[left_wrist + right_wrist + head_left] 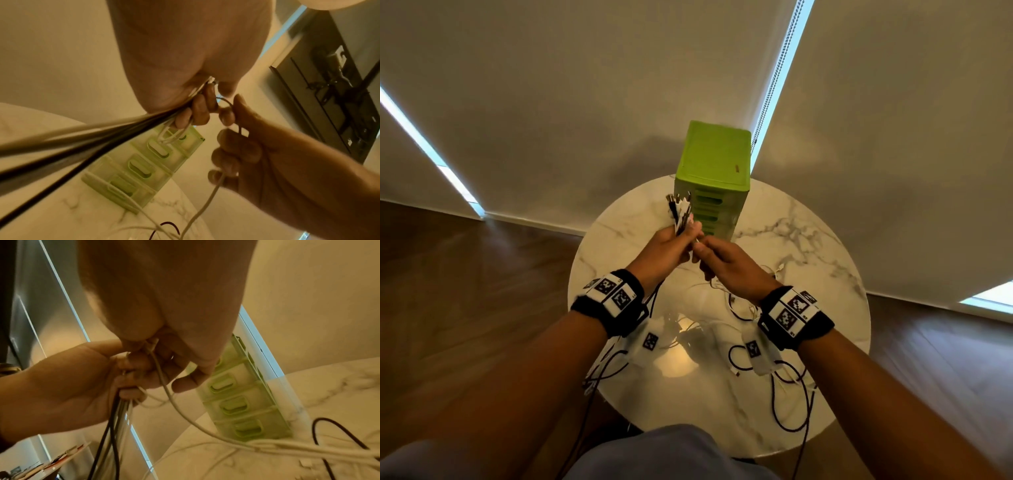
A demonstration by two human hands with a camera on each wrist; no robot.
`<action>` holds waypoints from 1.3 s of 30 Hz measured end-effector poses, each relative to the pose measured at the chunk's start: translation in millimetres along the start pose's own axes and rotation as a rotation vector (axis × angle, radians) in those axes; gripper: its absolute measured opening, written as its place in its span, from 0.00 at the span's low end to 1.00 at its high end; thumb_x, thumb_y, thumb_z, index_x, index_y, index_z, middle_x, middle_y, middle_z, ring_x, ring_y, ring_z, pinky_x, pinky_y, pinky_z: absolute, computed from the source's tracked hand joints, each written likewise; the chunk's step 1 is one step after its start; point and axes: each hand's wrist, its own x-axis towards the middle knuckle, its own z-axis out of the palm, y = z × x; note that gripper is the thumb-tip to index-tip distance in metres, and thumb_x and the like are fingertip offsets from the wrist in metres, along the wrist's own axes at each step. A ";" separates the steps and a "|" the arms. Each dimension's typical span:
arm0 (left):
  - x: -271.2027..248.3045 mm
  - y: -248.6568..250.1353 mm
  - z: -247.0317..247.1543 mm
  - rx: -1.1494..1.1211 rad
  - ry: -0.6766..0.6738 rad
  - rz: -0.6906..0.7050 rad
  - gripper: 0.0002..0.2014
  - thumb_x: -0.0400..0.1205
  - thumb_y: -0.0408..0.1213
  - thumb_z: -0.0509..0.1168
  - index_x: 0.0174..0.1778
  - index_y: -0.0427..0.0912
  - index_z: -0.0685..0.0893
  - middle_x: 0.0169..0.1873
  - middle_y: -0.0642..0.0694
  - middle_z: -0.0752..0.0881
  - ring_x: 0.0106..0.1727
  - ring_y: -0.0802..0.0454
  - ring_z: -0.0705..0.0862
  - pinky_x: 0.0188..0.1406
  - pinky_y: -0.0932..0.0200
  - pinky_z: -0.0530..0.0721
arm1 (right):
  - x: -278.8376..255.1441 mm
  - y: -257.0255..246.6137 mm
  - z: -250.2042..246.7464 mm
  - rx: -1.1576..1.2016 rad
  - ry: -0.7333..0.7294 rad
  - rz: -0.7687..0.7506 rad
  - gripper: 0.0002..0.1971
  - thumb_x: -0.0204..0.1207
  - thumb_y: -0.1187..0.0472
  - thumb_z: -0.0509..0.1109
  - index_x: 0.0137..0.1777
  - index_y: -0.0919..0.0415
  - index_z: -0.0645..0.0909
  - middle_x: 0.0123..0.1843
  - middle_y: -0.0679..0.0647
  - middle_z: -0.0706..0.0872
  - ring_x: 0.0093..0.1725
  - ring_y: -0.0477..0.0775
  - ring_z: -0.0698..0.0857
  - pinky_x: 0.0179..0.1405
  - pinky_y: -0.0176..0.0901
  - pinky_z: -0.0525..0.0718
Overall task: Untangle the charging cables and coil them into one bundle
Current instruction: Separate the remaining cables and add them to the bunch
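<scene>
My left hand grips a bunch of black and white charging cables, with their plug ends fanned out above the fist. The same hand shows in the right wrist view with cables hanging down from it. My right hand sits close against the left and pinches a white cable between thumb and fingers. In the left wrist view the right hand holds that white cable trailing down. Loose black and white cables lie looped on the round marble table.
A green plastic drawer tower stands at the table's far edge, just behind my hands. White tags with black marker squares lie on the table near my wrists. Some cables hang over the table's front edge toward the wooden floor.
</scene>
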 end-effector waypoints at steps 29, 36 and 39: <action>-25.2 22.7 -70.4 0.426 0.349 0.213 0.11 0.87 0.52 0.64 0.52 0.49 0.83 0.44 0.48 0.88 0.46 0.52 0.85 0.45 0.63 0.79 | 23.0 21.6 7.7 -0.793 -0.422 0.532 0.22 0.86 0.34 0.52 0.71 0.33 0.80 0.82 0.53 0.71 0.82 0.66 0.64 0.80 0.64 0.63; -59.3 27.5 -136.1 0.313 0.533 0.193 0.13 0.85 0.53 0.67 0.41 0.49 0.85 0.30 0.54 0.83 0.34 0.56 0.81 0.44 0.53 0.80 | 56.5 -12.9 63.4 -0.017 -0.284 0.179 0.17 0.92 0.54 0.55 0.73 0.60 0.75 0.45 0.62 0.90 0.44 0.55 0.88 0.49 0.50 0.83; -81.4 29.8 -158.5 0.330 0.570 0.172 0.17 0.85 0.54 0.67 0.52 0.42 0.87 0.29 0.53 0.81 0.32 0.59 0.80 0.43 0.56 0.79 | 74.3 -24.6 106.8 0.245 -0.368 0.202 0.14 0.92 0.57 0.53 0.70 0.66 0.65 0.53 0.70 0.90 0.53 0.66 0.90 0.52 0.54 0.88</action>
